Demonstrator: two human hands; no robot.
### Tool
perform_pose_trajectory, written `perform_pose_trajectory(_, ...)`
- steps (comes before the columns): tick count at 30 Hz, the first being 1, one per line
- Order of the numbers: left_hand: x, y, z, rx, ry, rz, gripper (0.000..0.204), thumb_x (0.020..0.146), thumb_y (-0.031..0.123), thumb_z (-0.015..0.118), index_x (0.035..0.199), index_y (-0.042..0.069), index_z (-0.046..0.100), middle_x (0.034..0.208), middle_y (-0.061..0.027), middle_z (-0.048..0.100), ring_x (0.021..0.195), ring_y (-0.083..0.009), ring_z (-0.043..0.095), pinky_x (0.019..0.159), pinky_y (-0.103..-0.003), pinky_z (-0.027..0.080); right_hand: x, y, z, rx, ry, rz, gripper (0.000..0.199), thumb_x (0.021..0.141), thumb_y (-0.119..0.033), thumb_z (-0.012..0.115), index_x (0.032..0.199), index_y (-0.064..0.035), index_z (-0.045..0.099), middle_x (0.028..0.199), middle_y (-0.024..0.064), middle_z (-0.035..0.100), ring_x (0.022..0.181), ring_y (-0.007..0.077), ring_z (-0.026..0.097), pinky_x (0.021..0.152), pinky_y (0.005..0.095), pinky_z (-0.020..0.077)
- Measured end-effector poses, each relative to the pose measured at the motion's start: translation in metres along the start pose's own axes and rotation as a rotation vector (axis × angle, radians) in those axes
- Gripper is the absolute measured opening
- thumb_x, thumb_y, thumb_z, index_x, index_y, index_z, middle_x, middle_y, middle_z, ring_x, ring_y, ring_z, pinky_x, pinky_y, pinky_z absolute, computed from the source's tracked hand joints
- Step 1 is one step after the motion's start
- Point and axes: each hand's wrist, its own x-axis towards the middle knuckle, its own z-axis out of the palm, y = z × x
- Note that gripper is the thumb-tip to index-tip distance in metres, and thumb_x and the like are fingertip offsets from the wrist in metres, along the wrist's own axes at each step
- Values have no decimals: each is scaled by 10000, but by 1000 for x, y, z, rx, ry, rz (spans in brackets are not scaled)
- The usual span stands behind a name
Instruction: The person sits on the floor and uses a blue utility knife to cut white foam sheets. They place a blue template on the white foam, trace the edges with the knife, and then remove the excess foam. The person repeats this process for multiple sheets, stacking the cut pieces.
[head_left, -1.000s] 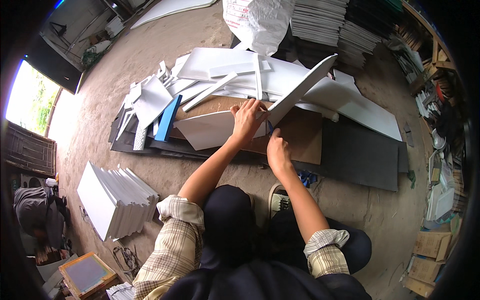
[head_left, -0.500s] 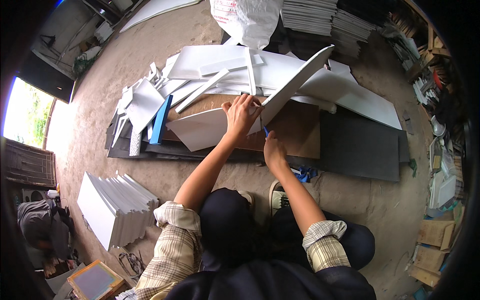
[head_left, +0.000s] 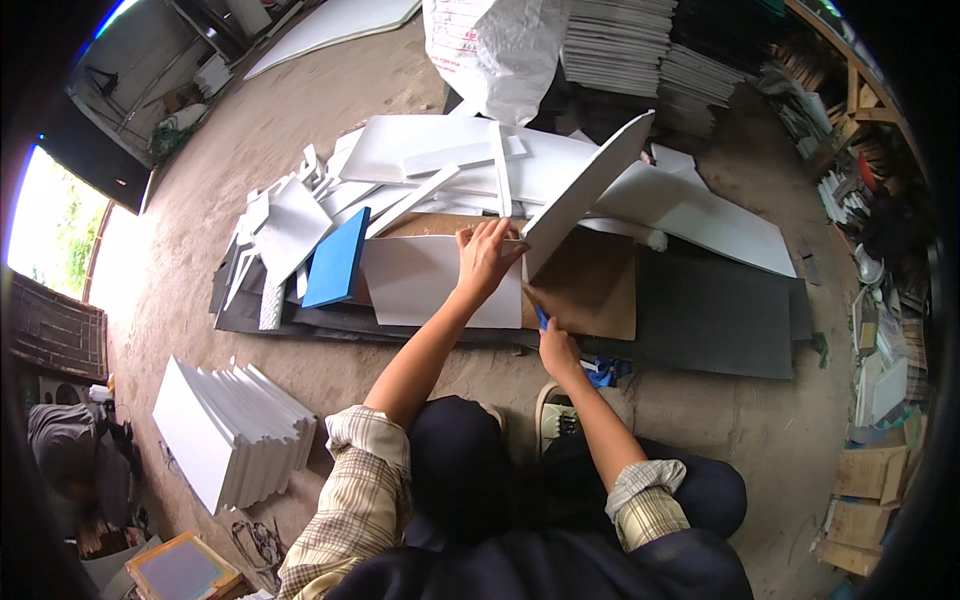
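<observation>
A white foam sheet (head_left: 435, 285) stands on edge in front of me, and my left hand (head_left: 486, 258) pinches its upper edge. To the right, another white foam panel (head_left: 590, 190) rises at a slant, meeting the sheet near my left fingers; whether the two are fully separate I cannot tell. My right hand (head_left: 558, 348) is closed around a blue-handled cutter knife (head_left: 542, 318), low beside the sheet's right edge. Under them lies a brown board (head_left: 600, 285) on dark grey sheets (head_left: 715, 310). A blue panel (head_left: 337, 262) leans at the sheet's left.
White foam offcuts (head_left: 292, 215) and larger white sheets (head_left: 700, 215) lie heaped behind the work. A stack of white panels (head_left: 235, 430) stands on the floor at near left. Beyond the heap are a white sack (head_left: 495, 55) and stacked sheets (head_left: 615, 45). Cardboard boxes (head_left: 865, 475) line the right.
My right hand and the knife have come down toward me along the sheet's edge. The left part of the sheet has turned to face me more, and the blue panel shows a broader face.
</observation>
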Motion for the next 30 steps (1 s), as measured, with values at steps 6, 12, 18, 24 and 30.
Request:
perform_pose_trajectory(6,-9,-18,-19,4,111,62,417,711,298,684,1029,87,516,1008,-72,504,994,-254,451,895,-423,294,5,13,-87,529,-279,253,336,883,-303,477,884,33,491,577,124,534,404,200,549,388,337,464)
perform_pose_trajectory(12,-101,-38,-65,-357,168,-193,162,764,78,636,900,26,567,881,-106,557,863,-272,540,774,-357,423,7,8,-45,568,57,238,332,778,-312,655,816,-24,494,720,63,567,576,141,571,502,278,469)
perform_pose_trajectory(18,-189,-125,-96,-198,525,-720,207,817,126,584,995,24,554,955,-105,517,896,-226,506,794,-320,409,-12,-42,30,804,178,362,324,767,-119,632,983,40,451,933,129,547,827,231,554,736,344,442)
perform_pose_trajectory(24,-182,-260,-110,97,547,-940,525,776,264,641,1163,-8,413,1113,-235,426,1086,-363,389,927,-406,327,-12,-83,32,984,364,553,345,776,-96,604,1035,72,453,996,128,552,895,189,535,806,323,413)
perform_pose_trajectory(30,-169,-328,-121,-115,515,-1161,572,766,372,650,1107,-60,497,1000,-211,562,932,-286,544,841,-355,416,7,-114,28,1309,267,610,414,814,-127,568,1149,67,422,1120,127,494,993,182,479,889,308,358)
